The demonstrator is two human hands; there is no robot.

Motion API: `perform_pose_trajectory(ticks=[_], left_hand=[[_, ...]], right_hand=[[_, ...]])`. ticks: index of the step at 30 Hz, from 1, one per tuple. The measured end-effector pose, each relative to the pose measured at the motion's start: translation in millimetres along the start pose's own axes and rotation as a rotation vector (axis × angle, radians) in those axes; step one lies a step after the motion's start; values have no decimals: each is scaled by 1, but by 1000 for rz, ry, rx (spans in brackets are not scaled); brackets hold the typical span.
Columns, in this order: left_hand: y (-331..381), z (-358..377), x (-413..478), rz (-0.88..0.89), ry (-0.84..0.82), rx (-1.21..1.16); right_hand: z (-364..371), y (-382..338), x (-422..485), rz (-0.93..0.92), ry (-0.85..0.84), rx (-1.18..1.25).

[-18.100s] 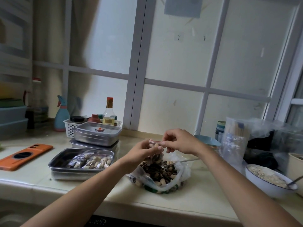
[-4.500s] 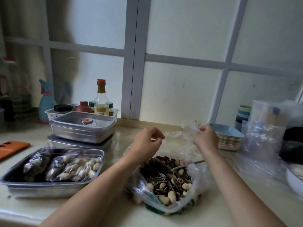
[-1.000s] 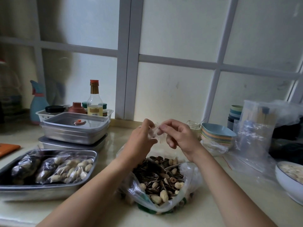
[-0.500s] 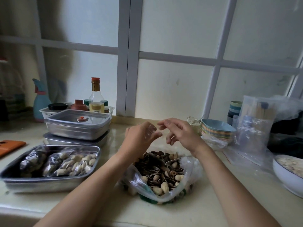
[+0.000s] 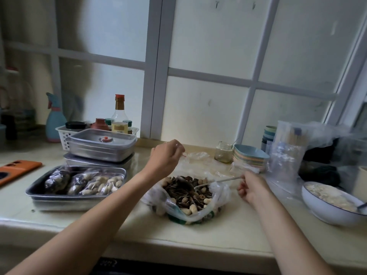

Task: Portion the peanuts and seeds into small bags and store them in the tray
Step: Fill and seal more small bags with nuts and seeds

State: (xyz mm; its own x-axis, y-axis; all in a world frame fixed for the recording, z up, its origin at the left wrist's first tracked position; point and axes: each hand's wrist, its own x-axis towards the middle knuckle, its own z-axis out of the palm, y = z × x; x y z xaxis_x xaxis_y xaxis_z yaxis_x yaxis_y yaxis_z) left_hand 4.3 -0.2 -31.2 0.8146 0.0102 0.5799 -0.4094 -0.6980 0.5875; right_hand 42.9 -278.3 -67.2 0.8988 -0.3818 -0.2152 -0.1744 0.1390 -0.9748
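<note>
left hand (image 5: 164,155): pinching the empty small bag (image 5: 196,155) by its red-striped mouth, up behind the big bag (image 5: 198,211)
right hand (image 5: 252,187): looks curled on the very end of the spoon (image 5: 226,180) handle
peanuts and seeds (image 5: 184,193): loose in the big bag at the front of the table (image 5: 228,235); filled bags (image 5: 95,183) already in the tray (image 5: 69,203)
risk: imo the small bag hangs limp from one pinch, so its mouth may droop shut and a scoop spills

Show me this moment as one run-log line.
step: portioning | left hand: pinches empty small bag | right hand: holds spoon in bag of peanuts and seeds | tray: filled bags inside
</note>
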Motion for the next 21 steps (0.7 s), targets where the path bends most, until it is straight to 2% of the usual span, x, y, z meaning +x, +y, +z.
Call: perform_pose_trajectory(ticks=[3, 6, 10, 13, 17, 21], left_hand=[[11, -14, -7, 35, -109, -25], [22, -34, -19, 123, -316, 12], [28, -59, -34, 227, -673, 174], [36, -68, -46, 251, -837, 262], [43, -53, -60, 407, -845, 480], [44, -49, -60, 466, -700, 462]], right_hand=[[-1, 5, -2, 140, -182, 104], [3, 1, -5, 165, -301, 191], [12, -5, -17, 47, -365, 165], [22, -13, -29, -89, -365, 9], [33, -31, -58, -366, -287, -218], [38, -50, -79, -661, -221, -420]])
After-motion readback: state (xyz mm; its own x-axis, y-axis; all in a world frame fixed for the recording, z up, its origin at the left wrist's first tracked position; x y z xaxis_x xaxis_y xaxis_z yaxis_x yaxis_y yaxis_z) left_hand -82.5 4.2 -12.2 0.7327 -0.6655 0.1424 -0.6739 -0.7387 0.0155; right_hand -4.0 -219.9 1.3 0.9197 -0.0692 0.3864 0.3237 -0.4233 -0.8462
